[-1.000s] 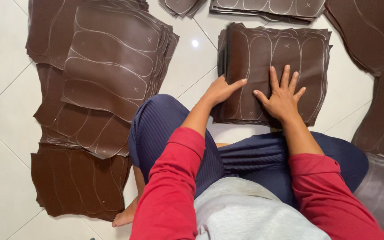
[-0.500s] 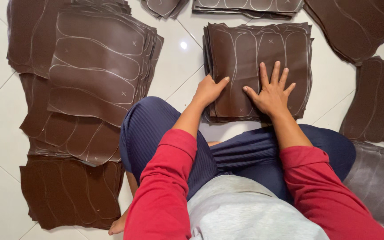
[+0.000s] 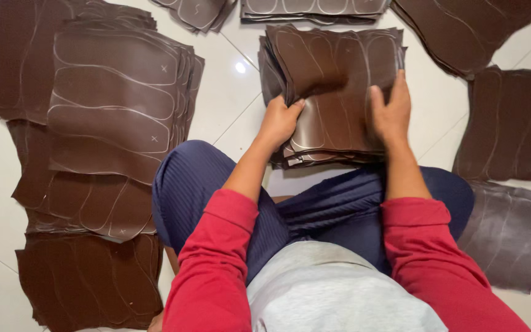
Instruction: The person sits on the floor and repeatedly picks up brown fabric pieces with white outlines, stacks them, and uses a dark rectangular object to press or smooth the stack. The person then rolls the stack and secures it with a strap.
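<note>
Left hand (image 3: 279, 120) and right hand (image 3: 391, 114) closed tight on sides of brown sheet pile (image 3: 333, 80). Top sheets bent up. Could slip, fan out over white floor (image 3: 222, 98) if squeezed unevenly.

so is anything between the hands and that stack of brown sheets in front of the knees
Nothing visible. The left hand grips the left edge of the stack of brown sheets, and the right hand presses on its right side, both in direct contact with the sheets.
</note>
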A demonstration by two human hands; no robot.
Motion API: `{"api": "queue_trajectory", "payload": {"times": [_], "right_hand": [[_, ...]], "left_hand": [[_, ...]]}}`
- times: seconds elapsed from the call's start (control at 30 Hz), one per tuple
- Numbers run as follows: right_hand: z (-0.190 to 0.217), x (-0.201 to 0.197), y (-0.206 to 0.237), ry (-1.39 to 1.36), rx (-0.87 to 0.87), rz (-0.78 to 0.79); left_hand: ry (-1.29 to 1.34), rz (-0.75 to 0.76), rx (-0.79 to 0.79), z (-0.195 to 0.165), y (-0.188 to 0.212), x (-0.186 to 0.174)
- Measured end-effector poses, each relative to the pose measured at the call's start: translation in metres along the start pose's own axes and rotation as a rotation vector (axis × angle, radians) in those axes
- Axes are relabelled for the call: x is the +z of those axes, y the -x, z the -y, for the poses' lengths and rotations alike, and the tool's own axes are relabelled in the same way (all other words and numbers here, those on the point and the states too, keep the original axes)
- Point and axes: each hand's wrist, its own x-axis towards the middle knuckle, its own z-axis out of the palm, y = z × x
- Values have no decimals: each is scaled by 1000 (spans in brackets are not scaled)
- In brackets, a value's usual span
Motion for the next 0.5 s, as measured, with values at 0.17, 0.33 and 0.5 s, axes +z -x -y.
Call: {"api": "queue_trajectory", "payload": {"times": [0.17, 0.33, 0.5], "right_hand": [[-39, -29, -3, -221, 468, 0], [-39, -32, 14, -319, 519, 6], [-18, -26, -7, -728, 442, 76]], "left_hand": [[-66, -86, 289, -39, 16, 6], [11, -46, 230, -85, 12, 31], [143, 89, 419, -138, 20, 66]]}}
